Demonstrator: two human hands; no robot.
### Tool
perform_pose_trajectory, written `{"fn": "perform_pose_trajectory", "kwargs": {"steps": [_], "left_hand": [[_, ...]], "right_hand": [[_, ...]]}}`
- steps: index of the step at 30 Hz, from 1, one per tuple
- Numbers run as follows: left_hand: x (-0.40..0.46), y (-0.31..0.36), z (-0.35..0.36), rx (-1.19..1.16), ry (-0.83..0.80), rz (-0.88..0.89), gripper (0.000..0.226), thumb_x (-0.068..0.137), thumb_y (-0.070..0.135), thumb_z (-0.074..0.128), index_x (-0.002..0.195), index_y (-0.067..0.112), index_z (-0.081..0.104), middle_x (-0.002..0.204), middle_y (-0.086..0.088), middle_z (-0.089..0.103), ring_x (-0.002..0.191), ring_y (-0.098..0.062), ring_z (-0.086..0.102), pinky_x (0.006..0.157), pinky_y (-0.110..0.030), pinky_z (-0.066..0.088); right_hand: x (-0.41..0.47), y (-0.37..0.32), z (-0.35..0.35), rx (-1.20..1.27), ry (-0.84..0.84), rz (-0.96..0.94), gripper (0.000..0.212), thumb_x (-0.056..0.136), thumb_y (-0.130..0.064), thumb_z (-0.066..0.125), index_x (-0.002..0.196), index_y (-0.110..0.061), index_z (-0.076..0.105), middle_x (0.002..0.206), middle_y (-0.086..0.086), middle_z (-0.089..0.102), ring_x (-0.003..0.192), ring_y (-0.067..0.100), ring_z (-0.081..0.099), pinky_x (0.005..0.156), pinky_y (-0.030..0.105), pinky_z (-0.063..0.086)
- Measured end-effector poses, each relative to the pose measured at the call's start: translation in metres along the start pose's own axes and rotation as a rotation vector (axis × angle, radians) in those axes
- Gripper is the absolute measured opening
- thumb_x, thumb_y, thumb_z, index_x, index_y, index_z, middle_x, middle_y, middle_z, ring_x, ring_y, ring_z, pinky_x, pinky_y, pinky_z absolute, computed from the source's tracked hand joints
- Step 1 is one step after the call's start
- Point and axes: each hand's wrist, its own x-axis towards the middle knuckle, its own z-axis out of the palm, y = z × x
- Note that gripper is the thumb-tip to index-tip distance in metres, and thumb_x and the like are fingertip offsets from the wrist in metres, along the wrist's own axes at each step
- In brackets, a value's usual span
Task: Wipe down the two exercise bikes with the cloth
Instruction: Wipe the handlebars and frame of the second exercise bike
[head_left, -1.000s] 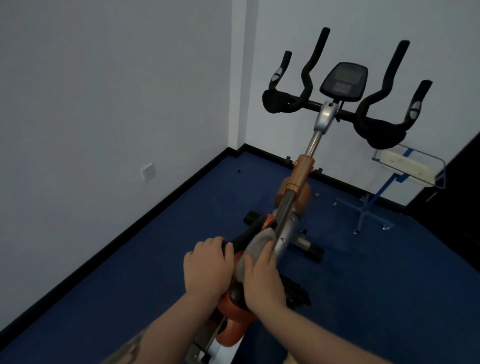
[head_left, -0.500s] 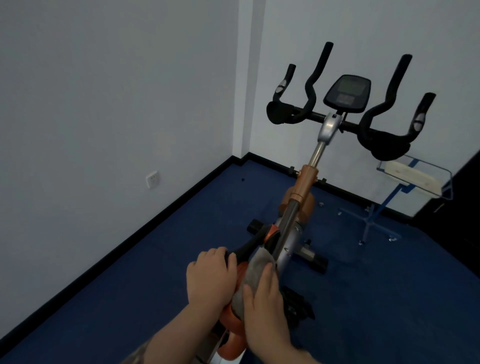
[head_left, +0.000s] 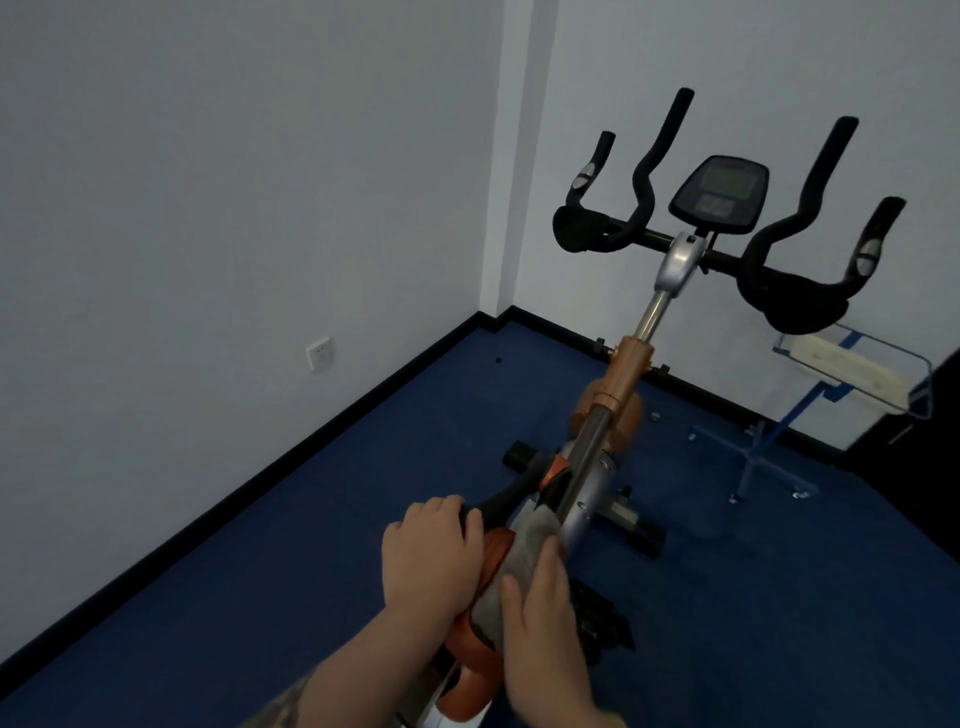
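Blue carpet and pale walls frame the exercise bike (head_left: 618, 410). Its frame runs away from the person toward the handlebars (head_left: 727, 228). The right hand (head_left: 545, 613) presses the grey cloth (head_left: 524, 551) flat-fingered on the orange frame, nearer the unwiped post — the left hand (head_left: 431, 556) grips alongside. A blue stand (head_left: 769, 441) sits right, well apart.

One head cam, wide-angle, looks fwd and down along the exercise bike (head_left: 597, 452) toward room corner; hands close at bottom.
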Motion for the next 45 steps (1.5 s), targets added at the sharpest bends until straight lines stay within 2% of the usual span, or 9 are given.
{"fn": "perform_pose_trajectory", "kwargs": {"steps": [4, 8, 14, 20, 26, 30, 39, 42, 45], "left_hand": [[0.003, 0.0, 0.0, -0.012, -0.01, -0.01, 0.032, 0.098, 0.045, 0.031, 0.091, 0.032, 0.059, 0.091, 0.014, 0.062, 0.084, -0.008, 0.055, 0.075, -0.032, 0.045], [0.0, 0.0, 0.0, -0.024, 0.006, -0.011, 0.031, 0.098, 0.042, 0.034, 0.091, 0.03, 0.062, 0.089, 0.013, 0.063, 0.083, -0.008, 0.056, 0.074, -0.033, 0.046], [-0.006, -0.002, 0.0, -0.229, 0.136, -0.046, 0.023, 0.097, 0.027, 0.047, 0.101, 0.026, 0.07, 0.093, 0.012, 0.069, 0.082, -0.006, 0.061, 0.071, -0.029, 0.047], [-0.007, -0.002, 0.002, -0.234, 0.159, -0.023, 0.02, 0.096, 0.025, 0.051, 0.099, 0.025, 0.07, 0.093, 0.011, 0.069, 0.083, -0.008, 0.062, 0.07, -0.03, 0.048], [-0.006, -0.005, 0.004, -0.261, 0.188, -0.018, 0.017, 0.093, 0.025, 0.053, 0.098, 0.024, 0.07, 0.09, 0.011, 0.069, 0.073, 0.0, 0.051, 0.066, -0.027, 0.045], [-0.006, -0.004, 0.003, -0.239, 0.185, -0.008, 0.017, 0.093, 0.026, 0.054, 0.098, 0.025, 0.07, 0.09, 0.011, 0.069, 0.078, -0.005, 0.06, 0.066, -0.028, 0.045], [-0.008, -0.003, 0.003, -0.241, 0.191, -0.009, 0.015, 0.091, 0.025, 0.058, 0.098, 0.024, 0.071, 0.089, 0.01, 0.07, 0.077, -0.006, 0.061, 0.064, -0.026, 0.043], [-0.007, -0.003, 0.003, -0.24, 0.181, -0.011, 0.017, 0.092, 0.026, 0.056, 0.1, 0.024, 0.071, 0.092, 0.01, 0.07, 0.082, -0.009, 0.063, 0.067, -0.028, 0.045], [-0.007, -0.002, 0.002, -0.237, 0.17, -0.007, 0.018, 0.093, 0.026, 0.056, 0.102, 0.024, 0.07, 0.096, 0.01, 0.07, 0.087, -0.011, 0.064, 0.071, -0.03, 0.046]], "right_hand": [[0.042, -0.02, -0.005, -0.071, 0.054, 0.124, 0.072, 0.102, -0.043, 0.029, 0.153, -0.01, -0.01, 0.158, 0.014, 0.022, 0.134, 0.029, 0.041, 0.106, 0.039, 0.039], [0.051, -0.03, -0.009, -0.143, 0.045, 0.171, 0.071, 0.103, -0.039, 0.028, 0.152, -0.007, -0.012, 0.159, 0.017, 0.018, 0.131, 0.033, 0.043, 0.102, 0.038, 0.041], [0.001, -0.009, 0.002, -0.25, -0.053, -0.036, 0.061, 0.102, -0.047, 0.021, 0.151, -0.037, -0.014, 0.161, 0.002, -0.016, 0.146, 0.027, 0.013, 0.116, 0.037, 0.024], [0.035, -0.032, -0.011, -0.303, -0.01, 0.019, 0.062, 0.104, -0.041, 0.022, 0.153, -0.028, -0.014, 0.158, 0.024, -0.012, 0.135, 0.035, 0.037, 0.102, 0.035, 0.043], [-0.009, -0.005, 0.006, -0.411, -0.077, -0.087, 0.068, 0.1, -0.054, 0.021, 0.142, -0.041, -0.031, 0.158, 0.007, -0.025, 0.147, 0.026, 0.007, 0.109, 0.033, 0.031], [0.031, -0.024, -0.013, -0.256, -0.041, 0.047, 0.069, 0.102, -0.046, 0.026, 0.15, -0.032, -0.022, 0.161, 0.013, -0.007, 0.133, 0.031, 0.04, 0.101, 0.039, 0.041], [0.01, -0.009, -0.008, -0.022, -0.082, 0.148, 0.087, 0.095, -0.052, 0.042, 0.152, -0.022, -0.016, 0.162, -0.001, 0.008, 0.138, 0.024, 0.034, 0.106, 0.037, 0.037], [0.041, -0.017, -0.007, 0.062, -0.053, 0.302, 0.079, 0.094, -0.045, 0.045, 0.153, -0.015, 0.003, 0.15, 0.012, 0.037, 0.128, 0.031, 0.047, 0.105, 0.041, 0.04], [0.07, -0.031, -0.01, 0.106, -0.005, 0.439, 0.074, 0.093, -0.039, 0.047, 0.149, -0.008, 0.009, 0.144, 0.02, 0.042, 0.127, 0.037, 0.046, 0.105, 0.048, 0.039]]}}
